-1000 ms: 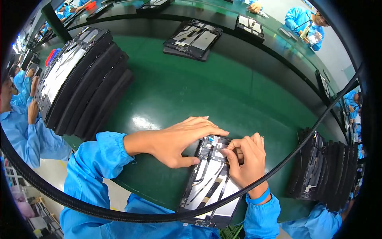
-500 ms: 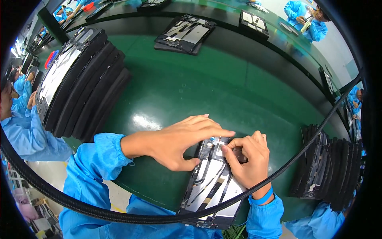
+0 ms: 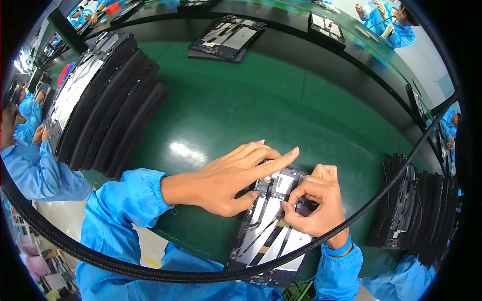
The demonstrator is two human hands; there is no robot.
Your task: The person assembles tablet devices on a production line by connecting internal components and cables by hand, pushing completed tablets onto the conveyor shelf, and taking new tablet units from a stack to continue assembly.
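An opened tablet (image 3: 273,233) lies on the green bench right in front of me, its white battery panels, dark ribbon cables and top circuit board exposed. My left hand (image 3: 233,178) rests over its upper left corner with the fingers stretched out and apart. The thumb touches the tablet's left edge, and the index finger points up past the top edge. My right hand (image 3: 319,203) is over the tablet's upper right part, thumb and index finger pinched together near the cables below a white patch (image 3: 284,184). Whatever lies between those fingertips is too small to make out.
A tall stack of opened tablets (image 3: 103,105) stands at the left, another stack (image 3: 414,210) at the right. More tablets (image 3: 228,37) lie at the bench's far side, below a raised shelf (image 3: 281,22). A thick black cable (image 3: 150,273) arcs across the view. Co-workers in blue sit around.
My left index finger has lifted off the board and now points up and away. My right hand has shifted slightly down and right, still pinching, leaving the white patch uncovered.
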